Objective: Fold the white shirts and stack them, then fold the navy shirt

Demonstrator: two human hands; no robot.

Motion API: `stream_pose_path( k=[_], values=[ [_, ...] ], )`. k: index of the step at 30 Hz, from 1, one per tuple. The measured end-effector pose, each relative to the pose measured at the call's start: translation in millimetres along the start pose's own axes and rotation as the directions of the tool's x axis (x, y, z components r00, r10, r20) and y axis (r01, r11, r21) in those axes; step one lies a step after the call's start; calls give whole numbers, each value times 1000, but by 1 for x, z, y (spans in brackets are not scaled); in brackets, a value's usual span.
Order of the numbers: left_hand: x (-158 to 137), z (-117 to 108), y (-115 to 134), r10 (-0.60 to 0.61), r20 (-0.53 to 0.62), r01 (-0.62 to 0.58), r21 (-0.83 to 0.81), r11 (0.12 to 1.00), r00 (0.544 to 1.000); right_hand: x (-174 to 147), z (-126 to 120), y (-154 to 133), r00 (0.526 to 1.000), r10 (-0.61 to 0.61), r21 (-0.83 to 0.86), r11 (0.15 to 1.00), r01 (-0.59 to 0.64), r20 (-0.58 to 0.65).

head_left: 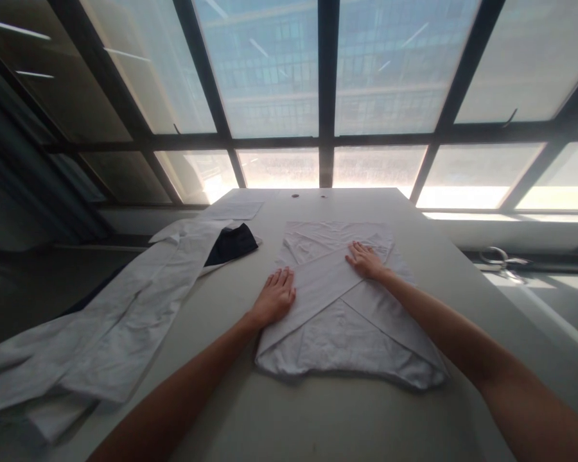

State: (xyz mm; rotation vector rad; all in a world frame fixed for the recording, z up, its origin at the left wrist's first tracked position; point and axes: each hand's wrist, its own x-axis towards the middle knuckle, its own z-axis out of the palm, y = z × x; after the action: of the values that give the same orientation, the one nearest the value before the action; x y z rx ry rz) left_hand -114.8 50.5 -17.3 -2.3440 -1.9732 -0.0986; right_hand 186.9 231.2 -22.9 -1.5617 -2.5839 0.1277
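Note:
A white garment point(347, 333), probably a shirt or coat, lies partly folded on the white table point(221, 398), its two sleeves crossed over the body. My left hand point(275, 298) rests flat on the left edge of the upper sleeve, fingers stretched out. Farther right and a little higher, my right hand point(364, 259) lies palm down on the same sleeve near its far end, fingers extended. Neither hand grips the cloth. The garment's collar, if it has one, cannot be made out.
Another white garment point(130, 308) hangs over the table's left edge, with dark navy cloth point(234, 244) beside it. A flat white sheet point(234, 210) lies at the back left. Large framed windows point(255, 70) rise behind the table. A metal object point(503, 260) sits beyond the right edge.

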Motion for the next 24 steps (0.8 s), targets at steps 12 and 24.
stream_pose_path(
  k=[12, 24],
  values=[
    [0, -6, 3, -5, 25, 4, 24, 1000, 1000, 2, 4, 15, 997, 35, -7, 999, -36, -63],
    [-6, -22, 15, 45, -87, -41, 51, 998, 995, -4, 1, 13, 995, -28, 8, 1000, 29, -91]
  ],
)
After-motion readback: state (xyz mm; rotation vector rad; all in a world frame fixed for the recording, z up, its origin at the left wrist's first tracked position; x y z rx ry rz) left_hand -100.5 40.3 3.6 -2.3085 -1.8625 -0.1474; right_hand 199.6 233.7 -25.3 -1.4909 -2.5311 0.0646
